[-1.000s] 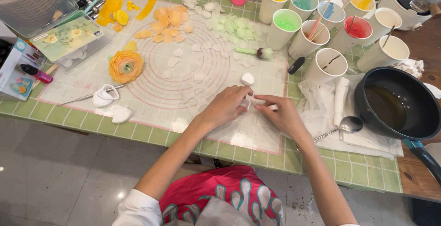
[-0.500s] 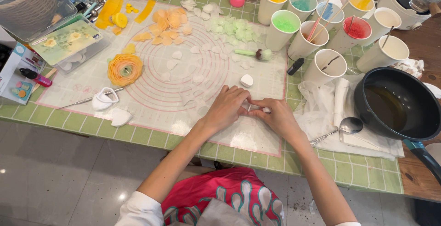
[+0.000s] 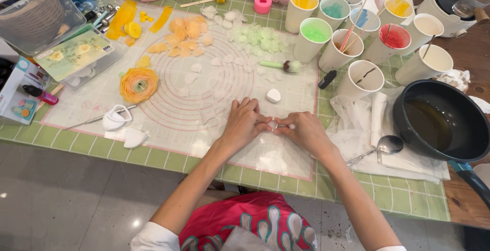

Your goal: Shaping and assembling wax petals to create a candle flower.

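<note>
Both hands meet at the near middle of the mat (image 3: pixel 178 103), fingertips together on a small white piece (image 3: pixel 275 125). The left hand (image 3: pixel 244 123) lies flat-ish with its fingers bent in; the right hand (image 3: pixel 301 131) curls from the other side, thumb and forefinger pinched on the piece. The hands touch each other, and the piece sits low, on or just above the mat; I cannot tell which.

Against 1 second ago, little has moved: the hands were already joined at this same spot, and the view has only drawn in a bit. The right fingers look tucked closer now, so this reads to me as steady pinching and shaping of 1 petal, not a pick-up or a put-down.

Just beyond the hands lies a white lump (image 3: pixel 273 96), apart from them. Pale petals (image 3: pixel 196 67) dot the mat's rings, with orange ones (image 3: pixel 186 31) and green ones (image 3: pixel 258 37) further back. A finished orange flower (image 3: pixel 138 84) sits to the left. To the right stand cups of colour (image 3: pixel 316 34), a spoon (image 3: pixel 388 145) on white cloth and a dark pan (image 3: pixel 441 123). The worktop (image 3: pixel 408 200) is green-tiled.
</note>
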